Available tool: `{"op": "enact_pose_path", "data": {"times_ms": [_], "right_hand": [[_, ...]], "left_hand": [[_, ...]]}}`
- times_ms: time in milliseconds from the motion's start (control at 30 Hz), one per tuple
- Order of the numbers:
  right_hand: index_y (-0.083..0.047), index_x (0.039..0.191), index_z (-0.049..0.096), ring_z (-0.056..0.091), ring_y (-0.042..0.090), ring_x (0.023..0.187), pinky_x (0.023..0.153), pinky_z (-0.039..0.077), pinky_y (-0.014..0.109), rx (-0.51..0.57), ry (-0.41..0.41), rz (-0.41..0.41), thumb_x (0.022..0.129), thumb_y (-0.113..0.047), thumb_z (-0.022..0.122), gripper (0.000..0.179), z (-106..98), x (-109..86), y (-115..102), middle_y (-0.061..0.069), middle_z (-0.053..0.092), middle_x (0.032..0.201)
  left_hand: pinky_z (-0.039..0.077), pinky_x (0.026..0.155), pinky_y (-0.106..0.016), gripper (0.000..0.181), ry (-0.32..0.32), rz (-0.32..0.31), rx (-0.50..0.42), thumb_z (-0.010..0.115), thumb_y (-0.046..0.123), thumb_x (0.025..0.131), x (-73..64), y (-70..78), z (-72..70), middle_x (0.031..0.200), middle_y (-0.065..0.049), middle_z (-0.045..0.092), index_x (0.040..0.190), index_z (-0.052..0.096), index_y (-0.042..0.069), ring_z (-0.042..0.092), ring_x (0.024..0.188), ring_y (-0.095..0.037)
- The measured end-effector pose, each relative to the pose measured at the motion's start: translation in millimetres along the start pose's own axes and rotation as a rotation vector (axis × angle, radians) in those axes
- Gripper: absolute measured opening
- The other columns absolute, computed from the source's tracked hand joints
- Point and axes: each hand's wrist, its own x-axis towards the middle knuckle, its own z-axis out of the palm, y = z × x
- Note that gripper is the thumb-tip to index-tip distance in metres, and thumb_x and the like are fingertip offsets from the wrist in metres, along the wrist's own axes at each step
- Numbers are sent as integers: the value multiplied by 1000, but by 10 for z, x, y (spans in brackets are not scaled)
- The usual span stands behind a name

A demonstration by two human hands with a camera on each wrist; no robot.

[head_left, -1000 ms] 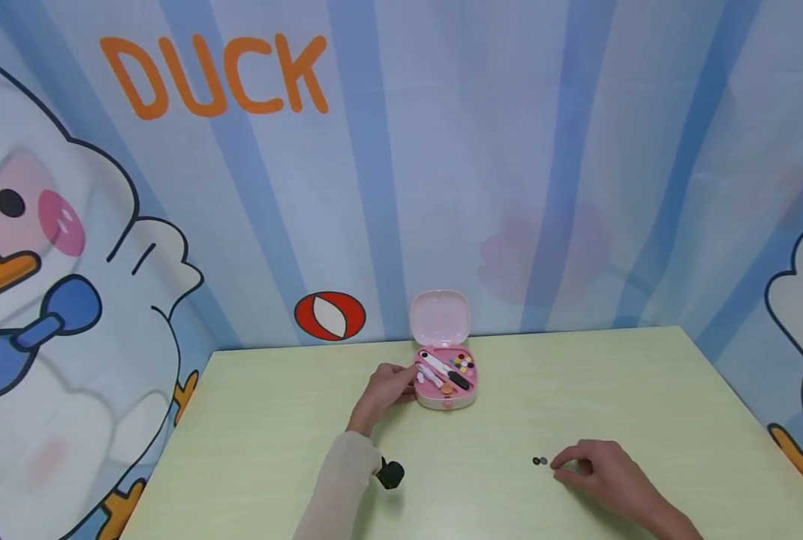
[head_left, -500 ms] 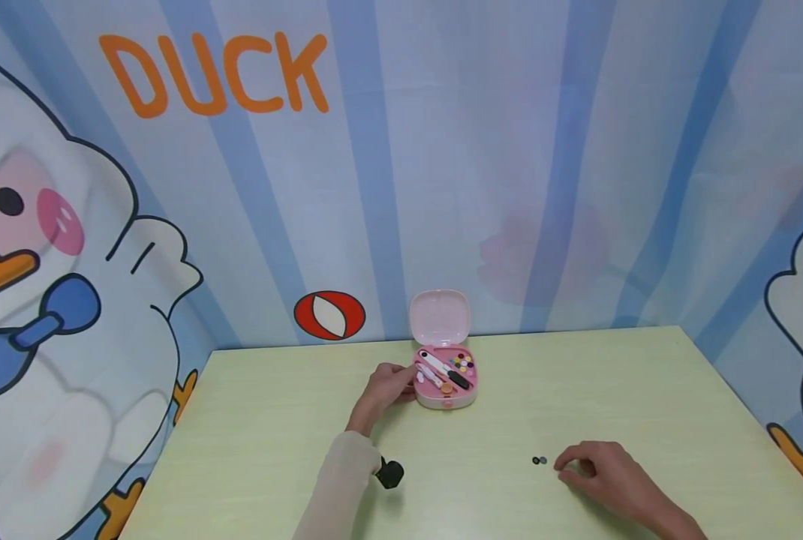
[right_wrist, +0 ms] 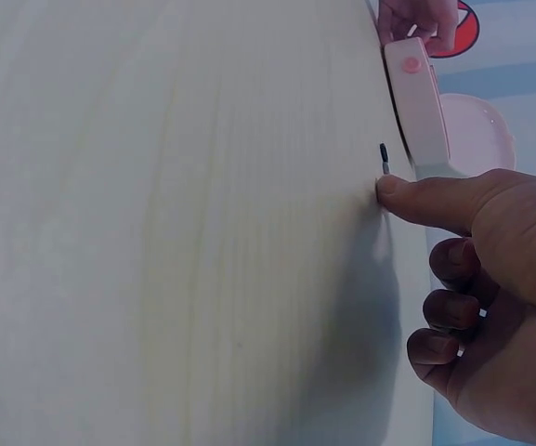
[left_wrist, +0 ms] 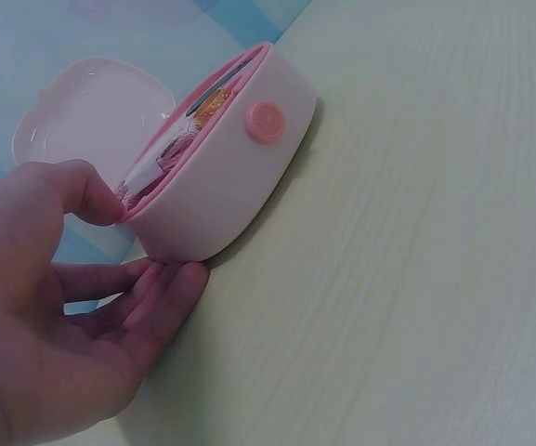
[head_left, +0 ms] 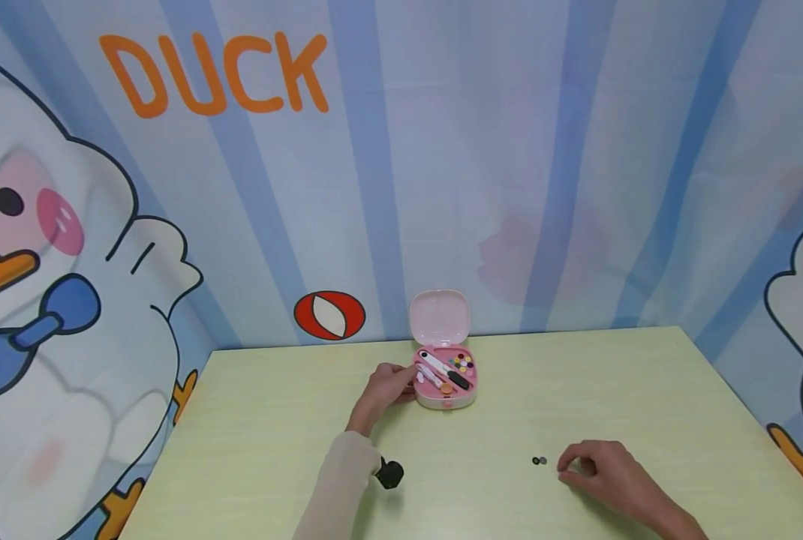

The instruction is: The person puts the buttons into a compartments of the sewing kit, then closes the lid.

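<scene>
A pink and white sewing kit box (head_left: 445,403) stands with its lid raised at the table's back edge. My left hand (head_left: 384,390) holds its left side. In the left wrist view the thumb (left_wrist: 91,197) presses over the rim and the other fingers (left_wrist: 175,302) lie against the lower wall. Two small round buttons (head_left: 539,460), one black and one greyer, lie side by side on the table. Just right of them is my right hand (head_left: 604,476), loosely curled, thumb and index tips close together with nothing visible between them. In the right wrist view the thumb (right_wrist: 435,200) hides the index finger.
Inside the box are a black-handled seam ripper (head_left: 458,380), small coloured beads or pins (head_left: 465,363) and other sewing bits. The pale table (head_left: 260,450) meets a striped curtain (head_left: 428,150) behind the box. A black wrist camera (head_left: 390,474) sits at my left sleeve.
My right hand has shifted slightly right, away from the two buttons. The left hand and the box stay where they were.
</scene>
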Motion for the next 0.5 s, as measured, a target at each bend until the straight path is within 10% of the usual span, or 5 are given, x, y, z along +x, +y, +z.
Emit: {"op": "enact_pose_path", "data": {"times_ms": [500], "right_hand": [[-26,87,74,38,1,60,58,34,23,19,-6,0,90,-21,82,10,0,-6,16,-14,43,64]], "left_hand": [[61,84,-30,46,-10,1,-7,59,32,105,9,-8,-4,105,-12,69,128,62,-7,69,89,-19]]}}
